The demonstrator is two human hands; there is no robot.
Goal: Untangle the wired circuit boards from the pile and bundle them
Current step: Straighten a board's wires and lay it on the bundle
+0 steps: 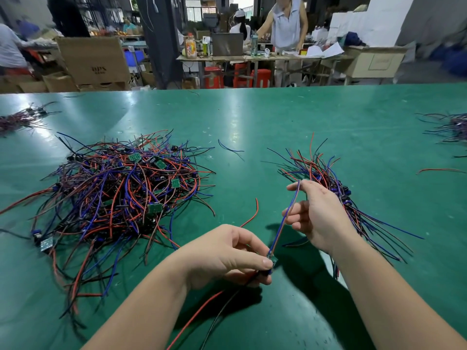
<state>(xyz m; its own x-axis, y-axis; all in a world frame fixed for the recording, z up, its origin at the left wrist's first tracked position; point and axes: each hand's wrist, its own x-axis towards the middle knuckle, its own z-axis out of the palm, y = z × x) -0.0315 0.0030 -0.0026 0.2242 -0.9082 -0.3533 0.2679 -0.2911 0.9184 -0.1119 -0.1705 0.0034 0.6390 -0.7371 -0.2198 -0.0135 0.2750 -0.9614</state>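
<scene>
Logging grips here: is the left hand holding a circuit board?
Yes, the left hand pinches a small green circuit board whose wires run up to the right hand.

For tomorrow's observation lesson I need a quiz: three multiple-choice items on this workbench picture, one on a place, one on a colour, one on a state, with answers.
1. Where does the tangled pile lie?
A) on the floor
B) on the left part of the table
C) in a cardboard box

2. What colour is the table?
A) white
B) yellow
C) green

3. What is the left hand doing?
A) pinching a small circuit board
B) lying flat
C) holding scissors

Answers:
1 B: it spreads over the table's left part.
2 C: the bare surface is green.
3 A: thumb and fingers close on the board.
</scene>
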